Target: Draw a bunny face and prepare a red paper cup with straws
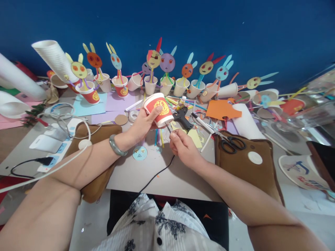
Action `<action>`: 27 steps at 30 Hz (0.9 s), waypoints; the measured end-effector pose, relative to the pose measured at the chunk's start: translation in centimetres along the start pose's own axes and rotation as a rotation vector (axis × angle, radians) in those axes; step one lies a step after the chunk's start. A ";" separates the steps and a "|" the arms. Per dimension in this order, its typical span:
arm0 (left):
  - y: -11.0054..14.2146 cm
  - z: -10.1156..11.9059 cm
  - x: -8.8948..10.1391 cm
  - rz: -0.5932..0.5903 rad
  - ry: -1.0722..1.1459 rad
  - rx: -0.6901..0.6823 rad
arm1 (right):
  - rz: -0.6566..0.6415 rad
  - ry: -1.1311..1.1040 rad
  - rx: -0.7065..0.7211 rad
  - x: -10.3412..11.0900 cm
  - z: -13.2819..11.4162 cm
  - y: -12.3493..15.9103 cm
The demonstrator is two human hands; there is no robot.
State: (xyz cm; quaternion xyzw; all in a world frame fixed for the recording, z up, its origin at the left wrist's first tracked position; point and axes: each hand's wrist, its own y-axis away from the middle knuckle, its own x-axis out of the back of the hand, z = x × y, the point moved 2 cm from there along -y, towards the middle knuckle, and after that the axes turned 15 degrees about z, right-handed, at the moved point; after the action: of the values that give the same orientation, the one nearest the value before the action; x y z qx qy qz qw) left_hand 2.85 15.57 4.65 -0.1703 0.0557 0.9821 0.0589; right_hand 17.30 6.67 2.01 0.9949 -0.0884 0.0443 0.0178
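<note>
Several cups (181, 88) hold rabbit-eared figures (187, 70); left hand (143, 124) wraps red cup (162, 107), right hand (183, 145) pinches thin rod (168, 128).

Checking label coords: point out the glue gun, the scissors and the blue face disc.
Glue gun (184, 119): head view, on its black body.
Scissors (228, 144): head view, on the black handle loop nearer the person.
Blue face disc (140, 153): head view, on its printed face.

A deep blue wall (117, 21) rose behind a pale table (183, 188). At left, a power strip (58, 157) held white adapters (46, 143) and a black plug (47, 160). Flat brown pads (258, 174) lay on both sides of the tabletop.
</note>
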 end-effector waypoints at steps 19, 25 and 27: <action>0.6 -0.8 0.0 -0.030 -0.017 0.147 | -0.061 -0.197 -0.273 -0.1 0.0 -0.8; 0.3 -0.8 0.0 -0.247 0.030 0.282 | -0.116 -0.190 -0.273 -0.1 -0.2 -0.6; 0.2 -0.7 0.1 -0.261 0.038 0.287 | -0.106 -0.160 -0.208 0.0 -0.2 -0.6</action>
State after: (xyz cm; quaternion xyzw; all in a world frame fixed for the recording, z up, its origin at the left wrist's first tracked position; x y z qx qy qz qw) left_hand 3.01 15.30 3.96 -0.1846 0.1739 0.9446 0.2083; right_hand 17.43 7.30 2.22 0.9914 -0.0410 -0.0457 0.1159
